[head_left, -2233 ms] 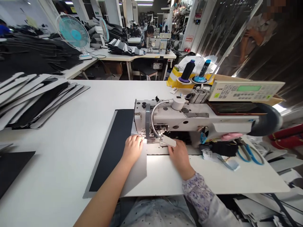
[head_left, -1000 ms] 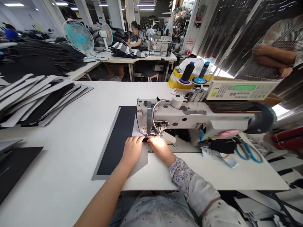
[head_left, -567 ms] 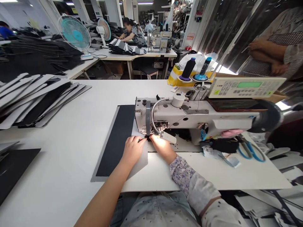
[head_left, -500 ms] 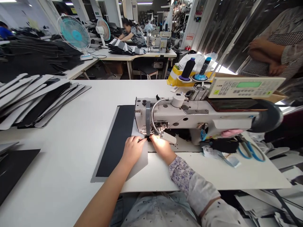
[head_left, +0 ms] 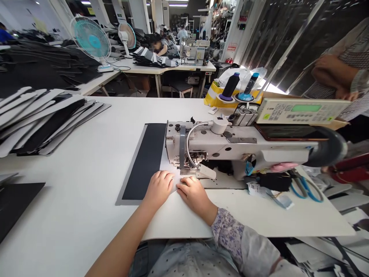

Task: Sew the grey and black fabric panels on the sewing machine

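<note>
Near the white table's (head_left: 86, 161) front edge, my left hand (head_left: 158, 188) lies flat, gripping nothing, on the long dark grey fabric panel (head_left: 147, 161). My right hand (head_left: 193, 194) rests just beside it, equally flat and empty. Just beyond both stands the off-white industrial sewing machine (head_left: 230, 142).

Bright overhead light; daylight blown out upper R; fisheye bend & motion blur at edges; bg soft.

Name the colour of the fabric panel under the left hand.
Panel: black with a grey edge, head view.
</note>
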The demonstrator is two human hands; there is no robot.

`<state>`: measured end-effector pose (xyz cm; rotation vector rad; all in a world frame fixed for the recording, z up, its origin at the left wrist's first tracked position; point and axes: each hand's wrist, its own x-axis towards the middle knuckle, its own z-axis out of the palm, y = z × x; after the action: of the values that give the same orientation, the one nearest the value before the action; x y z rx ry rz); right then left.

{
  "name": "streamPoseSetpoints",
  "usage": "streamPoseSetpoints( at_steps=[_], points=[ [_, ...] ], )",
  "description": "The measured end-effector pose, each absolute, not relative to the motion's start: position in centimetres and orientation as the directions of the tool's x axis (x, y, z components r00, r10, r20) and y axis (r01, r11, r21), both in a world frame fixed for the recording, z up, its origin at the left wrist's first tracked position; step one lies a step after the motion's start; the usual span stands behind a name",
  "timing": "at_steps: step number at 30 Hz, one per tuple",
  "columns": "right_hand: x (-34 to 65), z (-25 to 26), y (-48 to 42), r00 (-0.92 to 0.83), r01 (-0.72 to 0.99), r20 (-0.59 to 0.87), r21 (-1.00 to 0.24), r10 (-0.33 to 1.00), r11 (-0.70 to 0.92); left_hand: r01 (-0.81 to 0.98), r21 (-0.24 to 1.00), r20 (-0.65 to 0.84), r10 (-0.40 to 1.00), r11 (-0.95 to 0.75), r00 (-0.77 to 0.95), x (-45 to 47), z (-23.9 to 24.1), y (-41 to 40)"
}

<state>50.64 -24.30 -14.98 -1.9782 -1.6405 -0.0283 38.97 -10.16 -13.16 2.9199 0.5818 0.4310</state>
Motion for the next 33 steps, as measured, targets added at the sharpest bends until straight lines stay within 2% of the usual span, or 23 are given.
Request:
streamPoseSetpoints(
  at_steps=[7, 17, 21, 26, 28, 30, 32, 33],
  points=[
    [51.8, -14.9, -22.8, 0.276, 0.920, 0.323, -0.360, 0.905, -0.152, 0.350, 0.184, 0.314, 0.392, -0.919, 0.865, 39.6, -13.7, -8.9],
    [52.0, -14.6, -21.1, 0.408, 0.883, 0.161, -0.319, 0.899, -0.344, 0.326, 0.084, 0.390, 0.332, -0.942, 0.859, 42.1, -14.4, -6.3],
    [52.0, -14.5, -21.0, 0.408, 0.885, 0.172, -0.318, 0.897, -0.342, 0.323, 0.087, 0.397, 0.331, -0.942, 0.856, 42.3, -14.8, -6.2],
    [52.2, -15.0, -20.9, 0.387, 0.896, 0.265, -0.337, 0.883, -0.291, 0.349, 0.073, 0.411, 0.347, -0.934, 0.843, 42.4, -15.0, -6.5],
    [52.3, -15.3, -20.9, 0.388, 0.886, 0.296, -0.380, 0.873, -0.266, 0.363, 0.060, 0.408, 0.355, -0.930, 0.841, 42.5, -14.9, -6.5],
    [52.2, -15.3, -20.9, 0.419, 0.840, 0.309, -0.489, 0.854, -0.236, 0.373, 0.053, 0.399, 0.362, -0.926, 0.843, 42.5, -14.8, -6.5],
    [52.0, -15.1, -21.0, 0.517, 0.689, 0.261, -0.692, 0.815, -0.216, 0.374, 0.056, 0.385, 0.365, -0.926, 0.848, 42.3, -14.5, -6.7],
    [51.9, -14.8, -21.2, 0.578, 0.542, 0.179, -0.814, 0.796, -0.210, 0.369, 0.059, 0.377, 0.363, -0.927, 0.852, 42.0, -14.4, -6.8]
  ],
)
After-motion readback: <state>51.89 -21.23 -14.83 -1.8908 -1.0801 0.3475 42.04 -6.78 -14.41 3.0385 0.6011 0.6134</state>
